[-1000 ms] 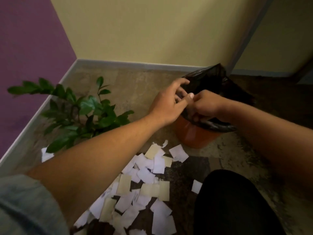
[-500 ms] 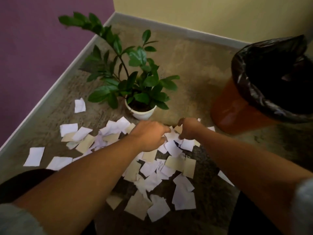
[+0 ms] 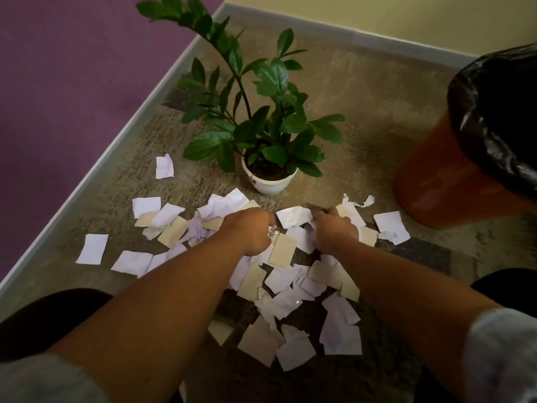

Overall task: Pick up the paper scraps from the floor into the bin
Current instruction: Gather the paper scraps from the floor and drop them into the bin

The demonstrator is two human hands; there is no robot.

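Several white and cream paper scraps (image 3: 283, 251) lie scattered on the mottled floor in front of me. My left hand (image 3: 250, 231) is down on the pile with its fingers curled into the scraps. My right hand (image 3: 334, 232) is beside it, fingers curled round scraps too. A white scrap (image 3: 293, 216) lies between the two hands. The orange bin (image 3: 444, 181), lined with a black bag (image 3: 499, 117), stands at the right, apart from both hands. What lies under the palms is hidden.
A green plant in a white pot (image 3: 271, 181) stands just beyond the hands. A purple wall with a grey skirting board (image 3: 116, 152) runs along the left. A single scrap (image 3: 164, 167) lies near it. My dark-clad knees (image 3: 49, 318) flank the pile.
Both hands came from the bin's mouth down to the floor and now dig into the scrap pile. The view has tilted down and left.
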